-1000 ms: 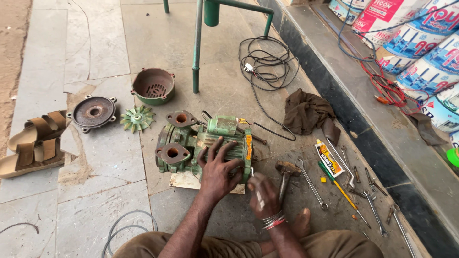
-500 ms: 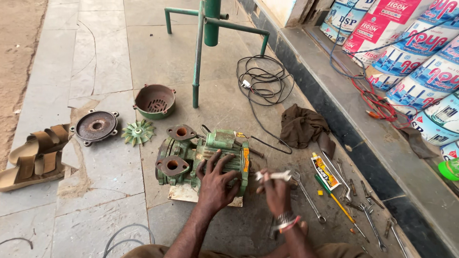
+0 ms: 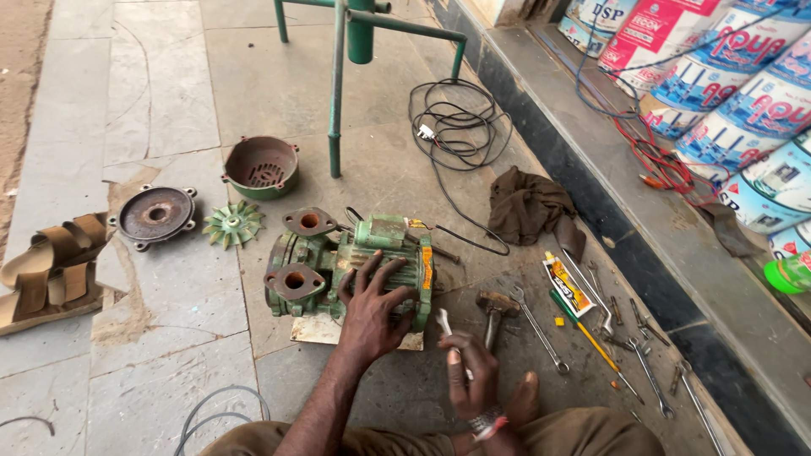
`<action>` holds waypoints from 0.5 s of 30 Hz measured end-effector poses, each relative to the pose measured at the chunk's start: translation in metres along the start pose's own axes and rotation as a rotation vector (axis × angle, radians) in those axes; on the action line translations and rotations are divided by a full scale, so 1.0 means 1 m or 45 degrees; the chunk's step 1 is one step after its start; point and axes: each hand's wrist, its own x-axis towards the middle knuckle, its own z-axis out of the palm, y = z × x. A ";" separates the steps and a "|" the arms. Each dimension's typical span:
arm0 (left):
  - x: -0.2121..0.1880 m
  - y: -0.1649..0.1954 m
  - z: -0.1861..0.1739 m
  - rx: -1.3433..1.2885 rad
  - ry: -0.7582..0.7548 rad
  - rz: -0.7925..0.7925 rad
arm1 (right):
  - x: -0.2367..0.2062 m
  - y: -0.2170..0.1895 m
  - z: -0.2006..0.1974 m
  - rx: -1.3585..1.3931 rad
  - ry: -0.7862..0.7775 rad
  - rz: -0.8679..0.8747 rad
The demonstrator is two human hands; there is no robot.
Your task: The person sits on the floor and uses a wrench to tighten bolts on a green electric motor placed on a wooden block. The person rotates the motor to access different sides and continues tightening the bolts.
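Left hand (image 3: 369, 314) is laid flat, fingers spread, on the green pump motor (image 3: 351, 266), which is dusty, ribbed and set on the stone floor (image 3: 169, 101). Right hand (image 3: 470, 378) is clamped on a small spanner (image 3: 445, 323) just beside it. Red-blue-white sacks (image 3: 718, 93) are stacked along the floor's right edge; a yellow tube carton (image 3: 568, 285) lies nearer.

The left hand (image 3: 372, 308) lies flat, fingers spread wide, arm stretched forward. The right hand (image 3: 470, 371) is curled closed, wrist bent upward.
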 end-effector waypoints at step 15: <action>0.001 0.002 0.002 0.018 0.034 0.026 | 0.011 -0.020 0.019 -0.203 -0.065 -0.054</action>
